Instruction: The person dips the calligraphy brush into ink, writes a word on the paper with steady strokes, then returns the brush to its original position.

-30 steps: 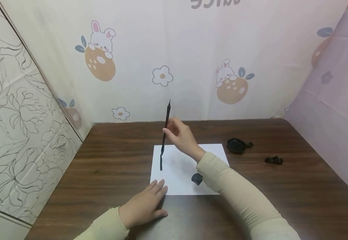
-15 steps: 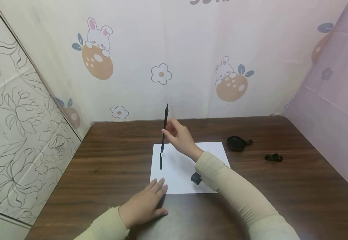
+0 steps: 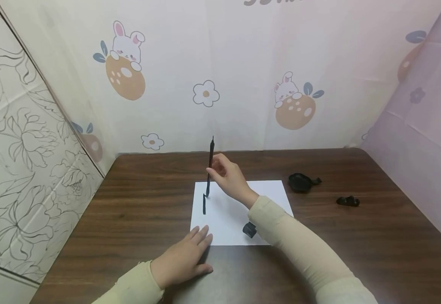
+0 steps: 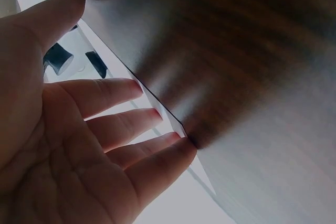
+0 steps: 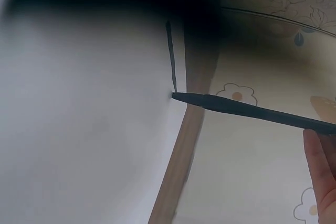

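A black writing brush (image 3: 209, 166) stands nearly upright, pinched between the thumb and fingers of my right hand (image 3: 231, 176). Its tip touches the white paper (image 3: 239, 198) beside the top of a vertical black ink stroke (image 3: 204, 204). In the right wrist view the brush tip (image 5: 176, 96) meets the paper at one end of that ink line (image 5: 171, 56). My left hand (image 3: 182, 257) lies with fingers extended over the paper's near left corner. Its palm and spread fingers (image 4: 115, 95) show in the left wrist view.
A black ink dish (image 3: 300, 183) with a short handle stands right of the paper on the brown wooden table (image 3: 148, 202). Farther right lies a small black rest-like object (image 3: 347, 201). A dark block (image 3: 249, 230) shows by my right cuff; cannot tell if it touches the paper.
The brush tip has moved slightly right and down from the top of the vertical stroke, and a short thin mark now shows there. My left hand has stayed in place.
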Motion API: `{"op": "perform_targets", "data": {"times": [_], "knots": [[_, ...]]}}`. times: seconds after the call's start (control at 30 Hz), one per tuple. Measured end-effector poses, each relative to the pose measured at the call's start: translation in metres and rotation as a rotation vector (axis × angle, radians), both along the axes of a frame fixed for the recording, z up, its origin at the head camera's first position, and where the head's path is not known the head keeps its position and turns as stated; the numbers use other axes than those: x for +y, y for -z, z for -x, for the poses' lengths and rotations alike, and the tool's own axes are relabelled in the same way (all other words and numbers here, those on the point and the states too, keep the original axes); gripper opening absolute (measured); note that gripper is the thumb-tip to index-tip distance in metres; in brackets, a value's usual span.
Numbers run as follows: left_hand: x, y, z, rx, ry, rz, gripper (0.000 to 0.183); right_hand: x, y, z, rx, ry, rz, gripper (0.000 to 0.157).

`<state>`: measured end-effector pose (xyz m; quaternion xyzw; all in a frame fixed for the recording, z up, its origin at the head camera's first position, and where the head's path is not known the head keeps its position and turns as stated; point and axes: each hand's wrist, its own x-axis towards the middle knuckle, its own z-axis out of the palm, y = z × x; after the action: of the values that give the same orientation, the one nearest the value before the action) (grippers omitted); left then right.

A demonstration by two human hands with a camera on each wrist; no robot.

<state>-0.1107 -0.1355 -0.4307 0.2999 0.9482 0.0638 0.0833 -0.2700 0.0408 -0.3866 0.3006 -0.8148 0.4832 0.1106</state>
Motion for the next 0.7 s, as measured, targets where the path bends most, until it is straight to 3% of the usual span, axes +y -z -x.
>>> {"op": "perform_targets", "data": {"times": [0.7], "knots": [[0.001,0.002,-0.002,0.031,0.008,-0.007,0.074,0.015,-0.005,-0.015,-0.023,-0.020,-0.050,0.025]]}}
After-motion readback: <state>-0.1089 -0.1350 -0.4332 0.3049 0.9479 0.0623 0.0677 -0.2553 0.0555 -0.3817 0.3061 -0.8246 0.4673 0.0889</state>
